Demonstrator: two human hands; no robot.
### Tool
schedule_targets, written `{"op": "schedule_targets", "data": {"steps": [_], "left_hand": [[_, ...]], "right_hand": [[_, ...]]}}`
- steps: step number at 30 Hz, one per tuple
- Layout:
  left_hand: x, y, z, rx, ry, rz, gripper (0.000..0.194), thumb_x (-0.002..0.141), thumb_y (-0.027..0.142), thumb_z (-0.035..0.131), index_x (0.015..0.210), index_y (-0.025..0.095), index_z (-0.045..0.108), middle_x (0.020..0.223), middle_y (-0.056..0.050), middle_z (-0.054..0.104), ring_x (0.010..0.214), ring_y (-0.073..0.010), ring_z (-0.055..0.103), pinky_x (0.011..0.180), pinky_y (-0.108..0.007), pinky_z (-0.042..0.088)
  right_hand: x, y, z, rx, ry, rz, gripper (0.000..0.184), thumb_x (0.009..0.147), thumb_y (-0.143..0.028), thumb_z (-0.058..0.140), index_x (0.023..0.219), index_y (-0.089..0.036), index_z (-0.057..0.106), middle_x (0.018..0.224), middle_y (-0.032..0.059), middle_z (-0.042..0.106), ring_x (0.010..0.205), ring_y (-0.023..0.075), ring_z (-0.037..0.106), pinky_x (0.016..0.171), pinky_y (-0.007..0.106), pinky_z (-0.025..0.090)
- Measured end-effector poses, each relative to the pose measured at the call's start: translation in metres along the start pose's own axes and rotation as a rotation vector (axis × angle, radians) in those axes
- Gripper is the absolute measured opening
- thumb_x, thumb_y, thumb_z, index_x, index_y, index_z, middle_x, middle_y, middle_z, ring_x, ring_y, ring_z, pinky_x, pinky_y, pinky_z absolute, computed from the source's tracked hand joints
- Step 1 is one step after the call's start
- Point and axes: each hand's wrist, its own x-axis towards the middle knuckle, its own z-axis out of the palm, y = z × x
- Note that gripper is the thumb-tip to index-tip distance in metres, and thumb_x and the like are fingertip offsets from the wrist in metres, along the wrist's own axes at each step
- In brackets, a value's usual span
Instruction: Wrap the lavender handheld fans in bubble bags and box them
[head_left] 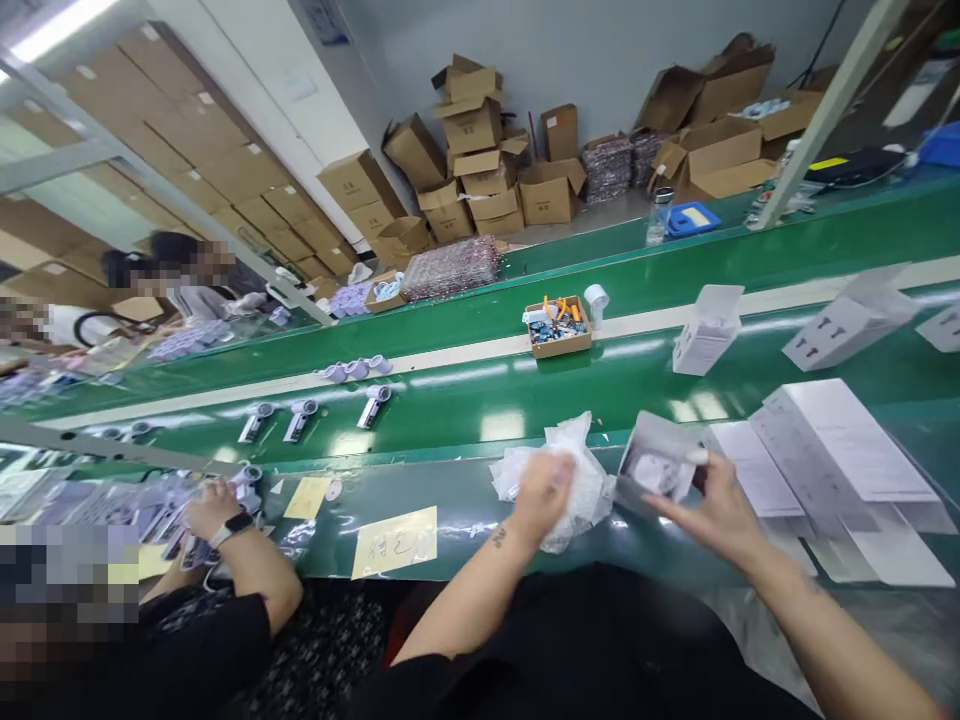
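Observation:
My right hand (716, 505) grips a small white open box (654, 465) by its right side, thumb along the near edge and fingers behind. A pale round item sits inside the box, too unclear to name. My left hand (541, 495), blurred by motion, is over a heap of crumpled, thin white plastic bags (589, 490). Its fingers look curled together; what they hold, if anything, is hidden. To the right of my right hand, flat unfolded white boxes (847, 450) lie in an overlapping pile.
Across the green conveyor (457, 410) stand several white cartons (707, 330) and a cardboard tray (561, 340) with orange-handled tools. Handheld devices (300, 420) lie further left. A handwritten yellow paper (395, 541) lies near the edge. A co-worker's hand (214, 508) handles devices at left.

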Motion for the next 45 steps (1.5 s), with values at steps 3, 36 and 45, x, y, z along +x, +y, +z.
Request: {"op": "schedule_targets", "data": {"steps": [3,36,45], "left_hand": [[0.006,-0.056,0.002,0.159,-0.034,-0.534,0.043,0.080,0.042,0.061,0.116,0.019,0.058,0.112,-0.013,0.060,0.109,-0.0275,0.052,0.094,-0.041,0.038],[-0.007,-0.056,0.039,-0.222,-0.325,-0.029,0.021,0.086,0.027,0.052,0.092,0.018,0.070,0.090,-0.005,0.067,0.086,-0.0163,0.058,0.082,-0.028,0.044],[-0.020,-0.026,0.004,-0.616,-0.122,-0.229,0.020,0.082,0.025,0.051,0.086,0.011,0.065,0.071,-0.004,0.062,0.067,-0.0138,0.056,0.066,-0.026,0.047]], "right_hand": [[0.094,-0.007,0.009,0.042,-0.050,-0.122,0.081,0.058,-0.045,0.077,0.119,-0.021,0.031,0.123,0.0157,0.044,0.108,0.0295,0.055,0.084,0.041,0.051],[-0.085,-0.050,0.062,1.038,-0.416,0.977,0.055,0.071,-0.026,0.074,0.118,-0.030,0.047,0.089,0.0005,0.064,0.079,0.0207,0.066,0.060,0.033,0.057],[-0.081,-0.065,0.079,0.930,-0.323,0.913,0.032,0.075,-0.029,0.071,0.101,-0.024,0.054,0.081,0.0000,0.062,0.073,0.0192,0.065,0.049,0.028,0.053]]}}
